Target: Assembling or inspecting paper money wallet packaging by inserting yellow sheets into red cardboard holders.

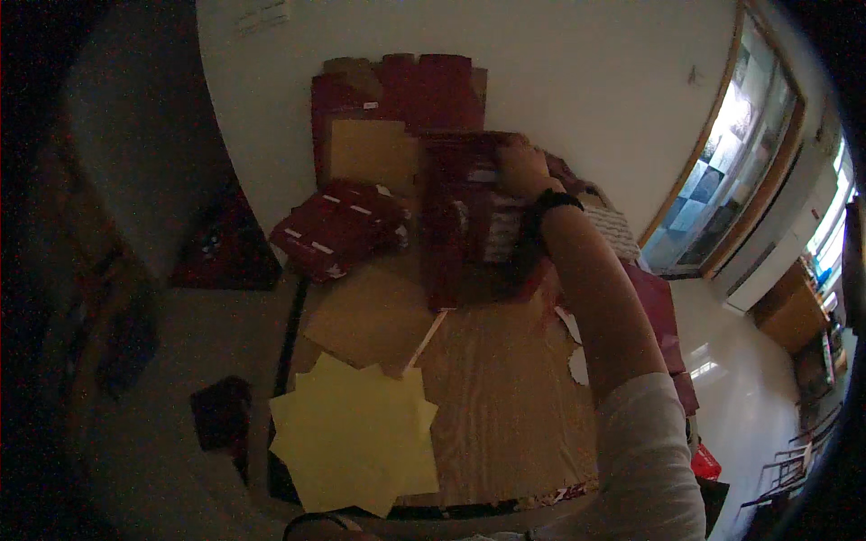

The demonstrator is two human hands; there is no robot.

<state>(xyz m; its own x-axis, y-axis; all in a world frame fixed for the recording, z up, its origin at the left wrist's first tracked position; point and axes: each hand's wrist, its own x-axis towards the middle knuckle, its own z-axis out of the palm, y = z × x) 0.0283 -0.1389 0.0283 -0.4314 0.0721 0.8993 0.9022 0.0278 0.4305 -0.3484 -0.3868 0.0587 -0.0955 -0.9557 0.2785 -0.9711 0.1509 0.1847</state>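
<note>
My right hand point(523, 168), with a dark band at the wrist, reaches to the far side of the table. Its fingers are curled over the top edge of a dark red printed cardboard piece point(442, 216), which stands roughly upright. Whether that piece is a folded box or a flat sheet I cannot tell in the dim, blurred picture. To its left lies a dark red packet point(338, 225) with white strips. Behind them a plain brown cardboard piece point(370, 151) leans against larger dark red cardboard sheets point(428, 95). My left hand does not show.
Yellow star-edged paper sheets point(352, 437) lie at the near left of the wood-grained table point(505, 406). A thin pale strip point(426, 341) rests near the middle. A white wall point(577, 72) rises behind, a glazed door point(722, 171) stands at the right, and a dark object point(221, 413) sits left of the table.
</note>
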